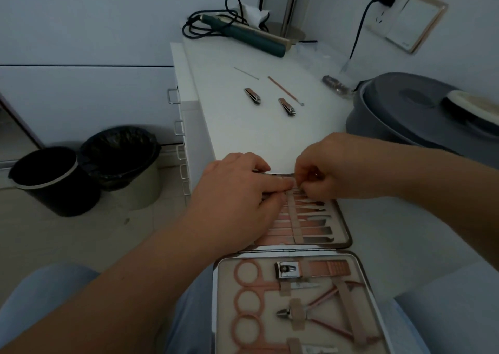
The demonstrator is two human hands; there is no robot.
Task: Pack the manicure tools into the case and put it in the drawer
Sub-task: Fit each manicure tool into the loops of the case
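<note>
An open manicure case lies on my lap, both halves filled with rose-gold tools under elastic straps. My left hand presses on the far half's left side, fingers over the tools. At that half's top edge my right hand pinches a thin metal tool. The near half holds scissors, a large clipper and nippers. On the white cabinet top lie two small nail clippers, a thin rose-gold stick and a fine needle-like tool.
The white drawer unit has several handles down its left face. Two bins stand on the floor at left. A grey lidded tub sits at right. A green hair iron with its cord lies at the cabinet's back.
</note>
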